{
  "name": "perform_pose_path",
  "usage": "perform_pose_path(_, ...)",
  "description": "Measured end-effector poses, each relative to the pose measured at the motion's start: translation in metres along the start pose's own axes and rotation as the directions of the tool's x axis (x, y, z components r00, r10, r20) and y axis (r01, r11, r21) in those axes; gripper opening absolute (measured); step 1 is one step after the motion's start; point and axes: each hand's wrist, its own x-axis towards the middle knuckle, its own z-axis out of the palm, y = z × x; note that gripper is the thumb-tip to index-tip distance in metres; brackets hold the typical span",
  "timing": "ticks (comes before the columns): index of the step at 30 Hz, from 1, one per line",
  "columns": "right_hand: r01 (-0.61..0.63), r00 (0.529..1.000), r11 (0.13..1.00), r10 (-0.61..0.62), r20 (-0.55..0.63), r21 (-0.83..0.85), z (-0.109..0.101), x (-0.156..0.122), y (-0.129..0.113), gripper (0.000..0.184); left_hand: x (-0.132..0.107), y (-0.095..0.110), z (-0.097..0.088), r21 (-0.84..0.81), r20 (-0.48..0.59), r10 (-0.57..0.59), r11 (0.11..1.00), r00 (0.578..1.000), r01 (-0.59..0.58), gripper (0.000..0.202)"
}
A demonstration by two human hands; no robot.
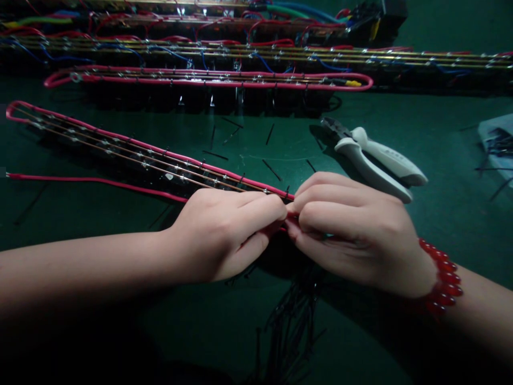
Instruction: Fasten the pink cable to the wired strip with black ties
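A long black strip of parts (120, 155) with copper wires along it lies on the green table, running from far left toward the middle. A red wire (96, 181) loops around the strip. My left hand (224, 230) and my right hand (352, 230) meet at the strip's near end. Both are pinched shut on the red wire there. My fingers hide the wire's end and what else may be between them. A red bead bracelet (443, 278) circles my right wrist.
White-handled cutters (377, 160) lie just beyond my right hand. Several cut black cable-tie pieces (272, 170) are scattered on the table, and a bundle of black ties (292, 321) lies near me. More wired strips (208, 79) are stacked at the back. A pale tray (497, 139) sits far right.
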Motion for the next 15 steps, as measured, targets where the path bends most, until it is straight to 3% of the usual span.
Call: perform_pose_path(15, -0.008, 1.000, 1.000, 0.008, 0.005, -0.015, 0.0002, 0.0016, -0.0015, 0.026, 0.0006, 0.0021, 0.0004, 0.010, -0.001, -0.024, 1.000, 1.000, 0.024, 0.007)
